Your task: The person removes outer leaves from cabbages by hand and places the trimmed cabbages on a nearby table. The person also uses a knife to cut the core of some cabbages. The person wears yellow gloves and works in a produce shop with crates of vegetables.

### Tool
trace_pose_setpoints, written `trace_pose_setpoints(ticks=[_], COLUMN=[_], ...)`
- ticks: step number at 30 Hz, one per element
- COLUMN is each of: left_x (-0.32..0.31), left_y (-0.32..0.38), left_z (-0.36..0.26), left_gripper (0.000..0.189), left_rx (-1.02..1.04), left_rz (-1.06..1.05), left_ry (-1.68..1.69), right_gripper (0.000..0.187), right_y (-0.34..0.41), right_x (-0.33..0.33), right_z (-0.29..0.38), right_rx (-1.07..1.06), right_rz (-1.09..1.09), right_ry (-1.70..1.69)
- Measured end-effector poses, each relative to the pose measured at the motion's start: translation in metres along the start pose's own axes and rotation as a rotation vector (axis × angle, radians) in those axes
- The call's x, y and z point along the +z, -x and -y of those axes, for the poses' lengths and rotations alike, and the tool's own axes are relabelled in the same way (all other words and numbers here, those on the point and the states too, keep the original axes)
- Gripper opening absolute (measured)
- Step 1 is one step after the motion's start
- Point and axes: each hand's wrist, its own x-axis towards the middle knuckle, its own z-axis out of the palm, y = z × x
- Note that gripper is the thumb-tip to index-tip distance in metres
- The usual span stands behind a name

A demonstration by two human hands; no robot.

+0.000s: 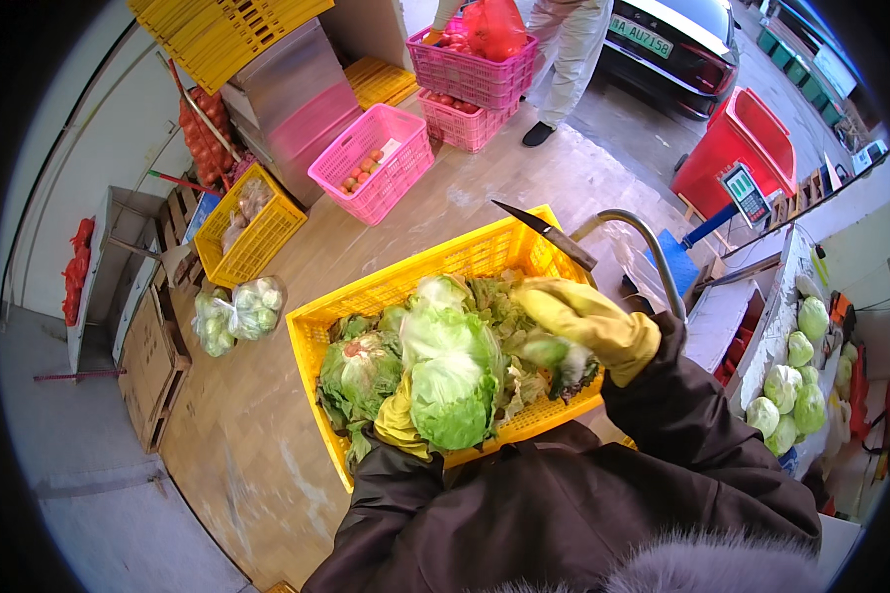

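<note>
My left hand [402, 424], in a yellow rubber glove, supports a pale green head of lettuce [452, 370] from its left side, over a yellow plastic crate [408, 285]. My right hand [589, 319], also gloved in yellow, is over the crate's right part, its fingers close together. A blurred leafy piece [556, 356] lies just below that palm; whether the hand grips it cannot be told. Another lettuce with browned outer leaves [360, 370] and loose leaves [497, 296] lie in the crate. A knife [549, 233] rests across the crate's upper right corner, its dark blade pointing up-left.
A curved metal tube [656, 248] rises right of the crate. Beyond it are a blue-based scale [675, 259] and a red bin [738, 148]. Trimmed heads [786, 389] lie at right. Pink crates [371, 163], a yellow crate [248, 226] and bagged vegetables [237, 315] stand ahead and left. A person [567, 59] stands ahead.
</note>
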Motion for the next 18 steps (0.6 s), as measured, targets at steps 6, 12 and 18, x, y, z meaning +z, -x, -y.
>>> trace_pose_setpoints(ticks=[6, 12, 18], left_x=[-0.002, 0.026, 0.056], left_y=[0.008, -0.004, -0.020], left_z=[-0.006, -0.006, -0.022], left_gripper=[0.054, 0.051, 0.048], left_rx=[-0.029, 0.055, 0.429], left_rz=[-0.001, 0.010, -0.054], left_ry=[-0.021, -0.046, -1.548], right_gripper=[0.041, 0.031, 0.031], right_y=[-0.045, -0.044, -0.022], right_x=[0.044, 0.064, 0.051], right_z=[0.008, -0.004, 0.029], right_rx=[0.913, 0.546, 0.353], right_rz=[0.141, -0.204, -0.660], right_ry=[-0.943, -1.292, -1.019])
